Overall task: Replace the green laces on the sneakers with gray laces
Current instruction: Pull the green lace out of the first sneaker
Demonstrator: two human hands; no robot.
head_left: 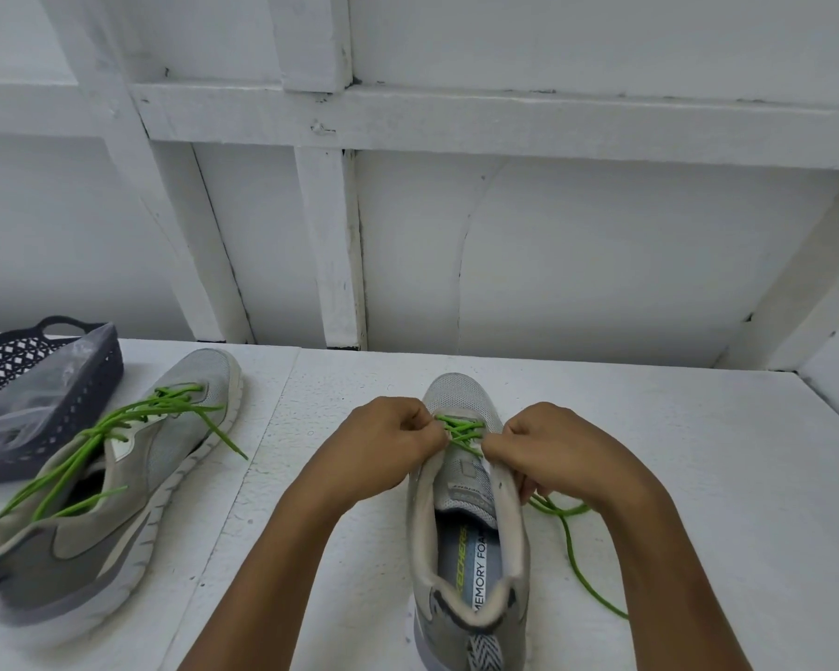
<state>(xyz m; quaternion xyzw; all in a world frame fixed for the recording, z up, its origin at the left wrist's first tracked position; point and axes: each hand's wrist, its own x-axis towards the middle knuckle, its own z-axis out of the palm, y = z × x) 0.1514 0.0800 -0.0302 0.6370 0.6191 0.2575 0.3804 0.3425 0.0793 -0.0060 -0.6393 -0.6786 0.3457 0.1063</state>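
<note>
**Squarely on the lacing: both of your hands pinched the green lace**

You had the near sneaker [471,549] standing upright on the white table [698,477], heel toward you and toe toward the wall, with the printed insole showing through its open collar. Your left hand [383,440] sat at the left side of the lacing, fingers curled tight together and pinching the green lace [461,431] where it crossed the upper. Your right hand [548,452] mirrored it on the right side, fingers likewise curled in and clamped on the same lace beside the tongue. Only the crossings nearest the toe were threaded; 1 loose end [577,559] ran out from under your right hand and trailed across the table toward you.

Well apart on your left, the second sneaker [132,477] lay tipped on its side, sole facing the near sneaker. Its own lace [117,428], also green, was slack, with long loops over the upper and 1 end reaching onto the table. Just behind it stood a dark perforated basket [93,380] holding a clear plastic bag [35,394]; I could not tell what the bag contained.
</note>
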